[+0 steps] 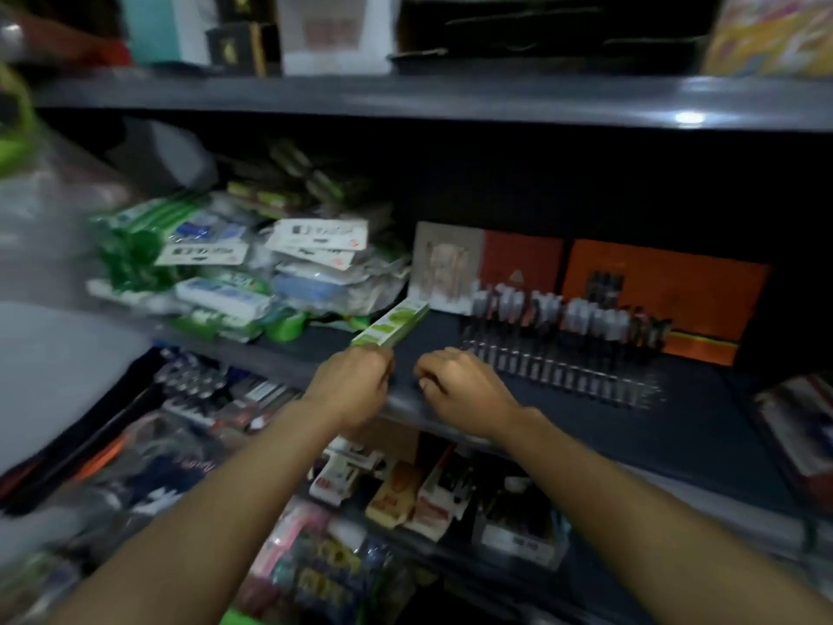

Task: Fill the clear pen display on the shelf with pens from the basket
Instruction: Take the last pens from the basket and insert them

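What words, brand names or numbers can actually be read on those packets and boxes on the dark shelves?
None can be read.
White carded packets beside the green-and-white packs: dark print, blurred.
Long green-and-white box gripped by the left hand: no legible text.
Orange backing card behind the clear pen display: marks too blurred.
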### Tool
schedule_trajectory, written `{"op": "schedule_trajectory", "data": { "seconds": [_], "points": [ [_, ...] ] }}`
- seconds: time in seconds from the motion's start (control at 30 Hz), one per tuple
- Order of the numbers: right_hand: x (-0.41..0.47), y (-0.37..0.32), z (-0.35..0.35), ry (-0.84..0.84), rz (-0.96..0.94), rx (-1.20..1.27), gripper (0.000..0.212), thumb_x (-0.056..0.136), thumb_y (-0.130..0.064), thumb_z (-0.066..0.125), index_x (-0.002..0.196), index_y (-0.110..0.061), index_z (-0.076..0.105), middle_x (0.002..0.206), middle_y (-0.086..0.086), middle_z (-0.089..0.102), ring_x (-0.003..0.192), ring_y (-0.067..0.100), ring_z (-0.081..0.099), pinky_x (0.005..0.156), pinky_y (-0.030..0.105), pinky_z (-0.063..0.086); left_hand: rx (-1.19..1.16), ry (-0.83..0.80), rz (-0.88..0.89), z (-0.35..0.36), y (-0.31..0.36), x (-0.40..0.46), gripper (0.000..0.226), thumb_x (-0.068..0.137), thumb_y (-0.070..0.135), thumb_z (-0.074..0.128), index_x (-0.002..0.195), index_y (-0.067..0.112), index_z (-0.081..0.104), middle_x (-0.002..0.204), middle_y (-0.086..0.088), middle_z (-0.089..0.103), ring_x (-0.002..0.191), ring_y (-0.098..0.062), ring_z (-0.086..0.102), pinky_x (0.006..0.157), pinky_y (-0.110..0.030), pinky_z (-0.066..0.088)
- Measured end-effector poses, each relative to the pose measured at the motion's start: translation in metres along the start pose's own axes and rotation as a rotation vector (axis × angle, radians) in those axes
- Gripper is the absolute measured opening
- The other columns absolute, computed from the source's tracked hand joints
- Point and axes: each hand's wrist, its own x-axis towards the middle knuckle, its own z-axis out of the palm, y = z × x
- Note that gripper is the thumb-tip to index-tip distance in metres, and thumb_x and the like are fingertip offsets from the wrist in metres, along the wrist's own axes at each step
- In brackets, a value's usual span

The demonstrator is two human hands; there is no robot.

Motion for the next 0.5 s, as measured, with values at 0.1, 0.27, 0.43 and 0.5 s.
{"op": "schedule_trajectory", "data": {
  "seconds": [0.1,0.27,0.43,0.5],
  "points": [
    [0.013,-0.034,0.039,-0.002,-0.051,0.059,0.012,0.093,-0.016,0.047,0.089,-0.013,0.057,0.091,0.007,0.062,0.086,0.026,0.052,0.068,0.034,0.033,0.006,-0.041,-0.086,0.013,-0.038,-0.034,0.006,0.090,0.012,0.046,0.094,0.013,0.050,0.106,-0.015,0.059,0.094,-0.036,0.056,0.071,-0.039,0.042],
    [0.024,-0.083,0.106,-0.098,-0.099,0.169,0.009,0.085,-0.011,0.052,0.080,-0.009,0.060,0.083,0.011,0.065,0.078,0.030,0.058,0.064,0.041,0.046,-0.026,-0.119,-0.258,0.052,-0.095,-0.099,0.016,0.088,0.014,0.047,0.102,0.010,0.055,0.109,-0.016,0.061,0.101,-0.036,0.058,0.074,-0.037,0.044],
    [0.009,-0.125,0.174,-0.266,-0.141,0.215,0.010,0.087,-0.014,0.054,0.082,-0.008,0.060,0.082,0.013,0.065,0.081,0.034,0.059,0.065,0.039,0.046,-0.132,-0.241,-0.397,0.109,-0.137,-0.176,0.013,0.080,0.013,0.049,0.091,0.014,0.056,0.104,-0.016,0.062,0.100,-0.036,0.060,0.081,-0.041,0.050],
    [-0.002,-0.138,0.195,-0.324,-0.157,0.228,0.015,0.087,-0.016,0.052,0.091,-0.009,0.064,0.090,0.014,0.068,0.088,0.035,0.061,0.072,0.040,0.049,-0.171,-0.301,-0.467,0.130,-0.143,-0.201,0.015,0.081,0.013,0.050,0.094,0.014,0.057,0.108,-0.015,0.061,0.101,-0.035,0.059,0.082,-0.040,0.050]
  ]
}}
